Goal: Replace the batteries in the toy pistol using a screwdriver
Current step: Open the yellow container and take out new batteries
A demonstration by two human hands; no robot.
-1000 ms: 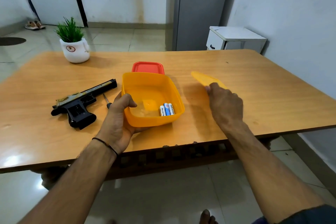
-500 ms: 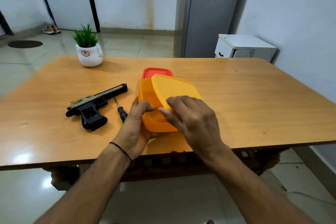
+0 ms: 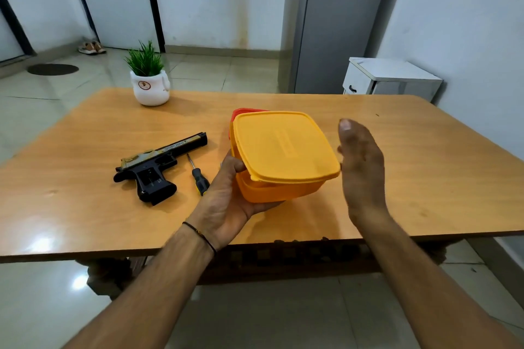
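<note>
A home room: wooden table (image 3: 397, 156), potted plant (image 3: 149, 76), grey fridge (image 3: 331, 22), shoes (image 3: 92, 47) by the door

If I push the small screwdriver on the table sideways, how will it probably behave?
The screwdriver lies flat on the glossy table, so it would probably slide or roll easily, as its handle looks rounded. It looks small and thin beside the toy pistol, so it is likely light. Its metal shaft should stay stiff.
</note>
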